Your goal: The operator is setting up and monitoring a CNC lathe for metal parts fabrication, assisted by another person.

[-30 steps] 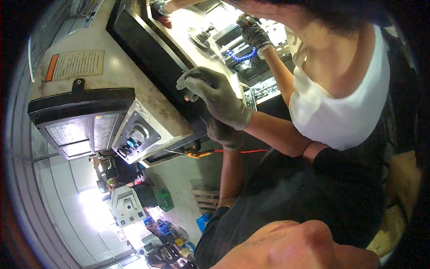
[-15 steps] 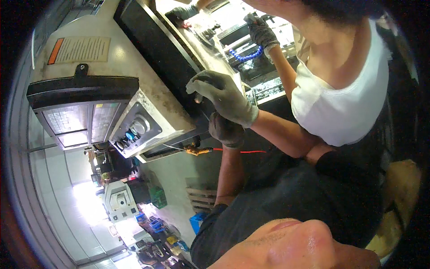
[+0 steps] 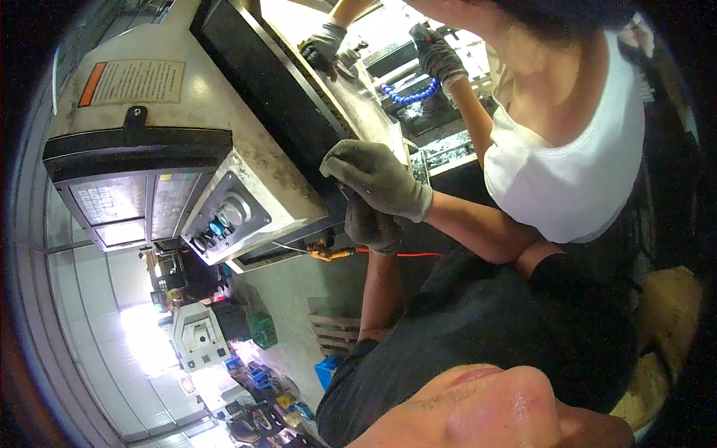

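Gloved in grey, a worker's right hand (image 3: 379,179) folds over in front of the darker-gloved left hand (image 3: 372,228), just beside the black front panel (image 3: 269,82) of a workshop machine (image 3: 205,93). The right fingers are curled in; whether either hand grips anything cannot be told, the left being partly covered.

Beyond the hands, above them in view, a co-worker in a white top (image 3: 560,172) reaches both gloved hands into the machine's brightly lit interior, near a blue segmented hose (image 3: 413,97). Left of the grip, the scuffed cream housing carries a knob plate (image 3: 235,213), a keypad unit (image 3: 116,200) and a printed label (image 3: 134,82).

Just below the grip, an orange fitting (image 3: 328,253) joins a red line (image 3: 414,254). Farther below and left, a grey-green floor (image 3: 287,299) holds a slatted pallet (image 3: 336,332), a green crate (image 3: 261,328) and a blue bin (image 3: 326,369); well apart stands another pale machine (image 3: 200,336), before a ribbed wall (image 3: 93,299) and a glaring window (image 3: 149,340).
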The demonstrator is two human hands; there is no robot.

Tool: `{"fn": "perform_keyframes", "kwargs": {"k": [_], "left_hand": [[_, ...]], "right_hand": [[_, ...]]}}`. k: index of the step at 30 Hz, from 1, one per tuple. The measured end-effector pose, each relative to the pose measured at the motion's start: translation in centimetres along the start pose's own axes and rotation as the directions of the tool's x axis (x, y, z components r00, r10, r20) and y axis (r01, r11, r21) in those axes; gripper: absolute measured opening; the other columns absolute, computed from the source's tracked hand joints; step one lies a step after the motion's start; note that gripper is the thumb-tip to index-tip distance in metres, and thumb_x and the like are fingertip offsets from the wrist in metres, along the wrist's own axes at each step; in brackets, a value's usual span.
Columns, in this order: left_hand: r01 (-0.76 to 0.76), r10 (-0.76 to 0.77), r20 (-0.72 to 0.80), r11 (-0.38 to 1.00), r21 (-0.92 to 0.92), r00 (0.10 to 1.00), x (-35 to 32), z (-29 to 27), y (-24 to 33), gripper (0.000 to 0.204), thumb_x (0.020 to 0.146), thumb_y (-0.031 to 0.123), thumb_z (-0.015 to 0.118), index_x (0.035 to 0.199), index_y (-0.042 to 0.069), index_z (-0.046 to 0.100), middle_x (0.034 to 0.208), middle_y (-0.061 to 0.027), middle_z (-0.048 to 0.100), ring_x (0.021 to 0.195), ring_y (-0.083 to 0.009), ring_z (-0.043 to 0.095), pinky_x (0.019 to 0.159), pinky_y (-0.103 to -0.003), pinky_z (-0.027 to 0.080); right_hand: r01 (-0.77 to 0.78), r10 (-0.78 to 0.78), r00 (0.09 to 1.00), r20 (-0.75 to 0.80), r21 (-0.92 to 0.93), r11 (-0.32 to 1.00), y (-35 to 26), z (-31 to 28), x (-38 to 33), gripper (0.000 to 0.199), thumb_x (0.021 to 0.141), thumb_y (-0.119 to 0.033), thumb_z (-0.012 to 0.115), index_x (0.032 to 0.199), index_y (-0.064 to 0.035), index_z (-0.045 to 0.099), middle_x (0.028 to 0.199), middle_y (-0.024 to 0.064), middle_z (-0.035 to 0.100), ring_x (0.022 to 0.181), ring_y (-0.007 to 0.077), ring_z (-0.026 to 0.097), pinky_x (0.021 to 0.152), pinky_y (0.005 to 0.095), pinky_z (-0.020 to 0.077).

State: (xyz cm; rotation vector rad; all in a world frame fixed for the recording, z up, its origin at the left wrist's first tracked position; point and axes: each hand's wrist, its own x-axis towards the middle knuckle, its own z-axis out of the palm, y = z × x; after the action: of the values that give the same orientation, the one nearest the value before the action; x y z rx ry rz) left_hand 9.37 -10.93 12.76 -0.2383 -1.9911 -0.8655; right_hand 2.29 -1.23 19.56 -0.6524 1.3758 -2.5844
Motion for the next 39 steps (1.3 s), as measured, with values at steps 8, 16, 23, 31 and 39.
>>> {"fn": "perform_keyframes", "kwargs": {"k": [8, 16, 23, 31, 39], "left_hand": [[0.086, -0.086, 0.004, 0.995, 0.056, 0.996, -2.0, -0.8, -1.5, 0.034, 0.092, 0.019, 0.064, 0.109, -0.010, 0.069, 0.089, -0.0224, 0.072, 0.068, -0.0337, 0.068, 0.064, -0.039, 0.052], [0.098, -0.096, -0.037, 0.994, 0.055, 0.995, -1.8, -0.5, -1.3, 0.037, 0.090, 0.016, 0.066, 0.115, -0.011, 0.067, 0.089, -0.0218, 0.071, 0.069, -0.0324, 0.067, 0.064, -0.039, 0.051], [0.039, -0.038, 0.052, 0.999, -0.016, 0.998, -0.6, -0.4, -1.2, 0.033, 0.088, 0.014, 0.067, 0.112, -0.009, 0.068, 0.084, -0.0197, 0.070, 0.066, -0.0328, 0.065, 0.063, -0.039, 0.049], [0.047, -0.047, 0.059, 0.999, 0.001, 0.997, 0.1, -0.2, -0.2, 0.019, 0.088, 0.014, 0.067, 0.096, -0.003, 0.069, 0.079, -0.0168, 0.068, 0.064, -0.0320, 0.062, 0.061, -0.039, 0.048], [0.052, -0.049, 0.079, 0.998, -0.034, 0.996, -0.3, -0.4, -0.7, 0.007, 0.085, 0.007, 0.067, 0.088, 0.001, 0.068, 0.077, -0.0143, 0.068, 0.064, -0.0298, 0.062, 0.063, -0.037, 0.049]], "right_hand": [[0.055, -0.056, 0.998, -0.021, -0.050, 0.997, 0.2, 0.1, -0.1, 0.019, 0.099, -0.017, 0.065, 0.097, 0.0015, 0.067, 0.085, 0.0095, 0.069, 0.083, 0.0124, 0.065, 0.078, 0.0310, 0.0538], [0.158, -0.160, 0.987, 0.006, -0.189, 0.969, 0.5, -0.3, 0.0, 0.018, 0.101, -0.016, 0.061, 0.102, -0.0005, 0.069, 0.089, 0.0044, 0.070, 0.080, 0.0093, 0.064, 0.074, 0.0261, 0.0537], [0.099, -0.097, 0.995, 0.018, -0.121, 0.988, 0.1, -0.2, 0.0, 0.018, 0.101, -0.017, 0.061, 0.102, -0.0007, 0.070, 0.090, 0.0062, 0.071, 0.079, 0.0110, 0.065, 0.074, 0.0275, 0.0543], [0.113, -0.113, 0.994, 0.008, -0.147, 0.983, 0.6, -0.2, 0.0, 0.018, 0.101, -0.017, 0.061, 0.102, -0.0007, 0.069, 0.091, 0.0056, 0.070, 0.079, 0.0115, 0.064, 0.074, 0.0275, 0.0539], [0.131, -0.135, 0.987, -0.082, -0.047, 0.990, 1.0, -0.1, 0.4, 0.021, 0.101, -0.021, 0.063, 0.095, -0.0018, 0.068, 0.083, 0.0026, 0.067, 0.075, 0.0102, 0.062, 0.068, 0.0272, 0.0517]]}}
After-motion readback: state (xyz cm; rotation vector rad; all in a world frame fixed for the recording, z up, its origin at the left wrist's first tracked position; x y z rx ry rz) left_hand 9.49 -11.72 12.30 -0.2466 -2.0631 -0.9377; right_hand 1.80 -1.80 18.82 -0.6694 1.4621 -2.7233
